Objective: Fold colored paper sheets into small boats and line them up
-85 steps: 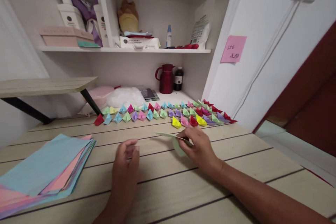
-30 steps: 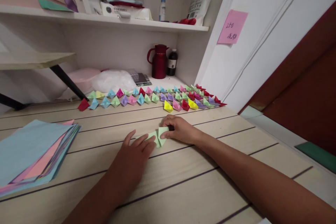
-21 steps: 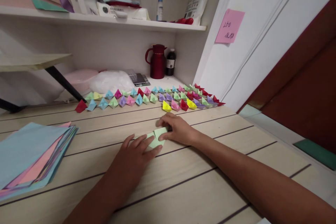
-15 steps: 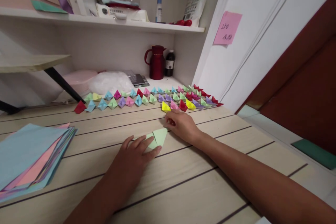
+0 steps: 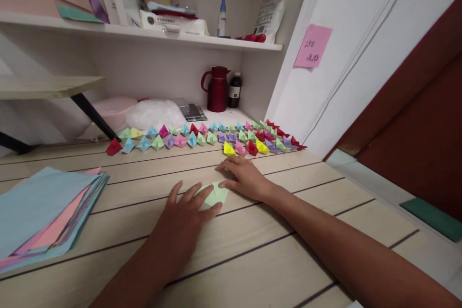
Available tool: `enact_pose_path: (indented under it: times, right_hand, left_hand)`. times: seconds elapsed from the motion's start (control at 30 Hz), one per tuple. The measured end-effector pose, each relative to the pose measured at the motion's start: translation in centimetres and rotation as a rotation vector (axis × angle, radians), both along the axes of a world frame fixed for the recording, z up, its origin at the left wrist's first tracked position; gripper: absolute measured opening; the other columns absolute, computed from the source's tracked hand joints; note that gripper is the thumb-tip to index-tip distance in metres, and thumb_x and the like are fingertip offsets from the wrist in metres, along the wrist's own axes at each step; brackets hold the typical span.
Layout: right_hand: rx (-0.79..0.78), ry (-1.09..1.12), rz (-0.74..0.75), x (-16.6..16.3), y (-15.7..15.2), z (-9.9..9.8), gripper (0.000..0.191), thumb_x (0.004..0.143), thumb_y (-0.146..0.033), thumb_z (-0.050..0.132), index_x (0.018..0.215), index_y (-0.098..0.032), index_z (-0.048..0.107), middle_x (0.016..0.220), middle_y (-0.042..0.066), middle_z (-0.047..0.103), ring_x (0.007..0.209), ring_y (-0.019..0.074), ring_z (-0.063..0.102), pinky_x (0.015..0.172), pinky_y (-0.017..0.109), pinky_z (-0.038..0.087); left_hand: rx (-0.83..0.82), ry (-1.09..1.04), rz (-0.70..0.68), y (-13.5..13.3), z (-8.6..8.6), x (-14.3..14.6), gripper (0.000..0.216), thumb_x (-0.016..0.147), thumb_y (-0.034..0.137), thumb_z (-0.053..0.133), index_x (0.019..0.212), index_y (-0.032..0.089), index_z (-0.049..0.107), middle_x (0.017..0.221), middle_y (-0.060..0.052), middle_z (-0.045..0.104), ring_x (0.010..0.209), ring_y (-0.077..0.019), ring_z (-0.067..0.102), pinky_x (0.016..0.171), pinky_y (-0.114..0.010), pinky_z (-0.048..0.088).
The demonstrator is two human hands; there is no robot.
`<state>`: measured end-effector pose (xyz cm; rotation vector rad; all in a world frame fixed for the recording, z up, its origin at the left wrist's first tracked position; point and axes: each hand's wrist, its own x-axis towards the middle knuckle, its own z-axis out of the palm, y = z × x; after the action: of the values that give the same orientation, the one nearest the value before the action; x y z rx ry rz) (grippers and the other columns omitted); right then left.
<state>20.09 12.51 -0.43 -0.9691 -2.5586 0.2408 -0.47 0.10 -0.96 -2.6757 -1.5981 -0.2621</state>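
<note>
A folded piece of light green paper (image 5: 218, 194) lies flat on the wooden tabletop, partly covered by my fingers. My left hand (image 5: 187, 209) presses on its left part with fingers spread. On the paper's upper right corner rests the thumb of my right hand (image 5: 247, 176), the other fingers stretched out beyond it to the left. Just past my right hand stands a yellow paper boat (image 5: 228, 148), at the left end of a short front row. Several more folded boats in many colours, such as a red one (image 5: 113, 147), line the back of the table.
A stack of coloured paper sheets (image 5: 46, 207) lies at the left. Behind the boats are a red jug (image 5: 218, 89), a dark bottle (image 5: 235, 90) and a white plastic bag (image 5: 155, 114). A shelf (image 5: 144, 32) runs above them. A pink note (image 5: 313, 45) is stuck on the wall.
My right hand has opened from a closed curl, and its thumb has come down onto the green paper's right part. My left hand stays on the paper. The view has shifted slightly.
</note>
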Motion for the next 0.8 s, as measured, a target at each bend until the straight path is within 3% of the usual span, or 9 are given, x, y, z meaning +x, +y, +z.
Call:
enact_pose_path:
  times: [0.1,0.3,0.43,0.57,0.7,0.8]
  right_hand:
    - [-0.032,-0.007,0.032,-0.1,-0.5,0.0,0.037,0.083,-0.044,0.066,0.113,-0.024,0.061,0.119,0.009,0.058,0.108,0.0260,0.049,0.091,0.040,0.036]
    - [-0.109,-0.028,0.075,-1.3,-1.8,0.4,0.043,0.077,-0.049,0.070,0.108,-0.021,0.060,0.109,0.009,0.058,0.101,0.0257,0.050,0.088,0.042,0.036]
    - [-0.161,-0.018,0.052,-2.3,-2.1,0.7,0.038,0.071,-0.041,0.076,0.097,-0.018,0.059,0.103,0.008,0.056,0.099,0.0247,0.050,0.085,0.039,0.037]
    - [-0.261,0.085,0.061,-2.2,-1.8,0.9,0.036,0.061,-0.028,0.083,0.082,-0.019,0.056,0.093,0.002,0.057,0.091,0.0197,0.051,0.079,0.031,0.037]
    - [-0.486,0.249,0.123,-1.7,-1.5,0.5,0.027,0.065,-0.022,0.077,0.074,-0.018,0.052,0.071,-0.005,0.053,0.067,0.0119,0.047,0.062,0.024,0.035]
    - [-0.594,0.445,0.091,-1.7,-1.5,0.1,0.024,0.067,-0.025,0.074,0.072,-0.018,0.052,0.066,-0.006,0.049,0.061,0.0100,0.042,0.057,0.022,0.032]
  left_hand:
    - [0.030,0.005,0.008,-0.2,0.4,0.1,0.043,0.083,0.026,0.057,0.123,0.043,0.060,0.150,-0.004,0.042,0.136,-0.0335,0.037,0.108,-0.062,0.014]
    - [0.132,0.025,0.035,-0.3,0.8,0.1,0.032,0.088,0.032,0.055,0.114,0.048,0.064,0.153,0.001,0.037,0.137,-0.0332,0.035,0.108,-0.061,0.014]
    - [0.186,0.033,0.029,-0.2,0.7,0.0,0.029,0.090,0.033,0.055,0.111,0.049,0.065,0.151,0.003,0.039,0.137,-0.0310,0.036,0.110,-0.060,0.011]
    - [0.220,0.010,0.012,-0.3,0.7,-0.2,0.025,0.088,0.035,0.058,0.108,0.047,0.067,0.150,0.001,0.042,0.137,-0.0324,0.035,0.110,-0.063,0.010]
    - [0.237,-0.014,0.016,-0.7,1.3,-0.5,0.027,0.090,0.025,0.053,0.100,0.043,0.070,0.150,0.002,0.042,0.139,-0.0310,0.033,0.110,-0.063,0.012]
    - [0.281,-0.174,0.079,-1.0,1.5,-0.4,0.031,0.089,0.015,0.050,0.098,0.036,0.071,0.148,-0.002,0.044,0.136,-0.0282,0.039,0.112,-0.059,0.015]
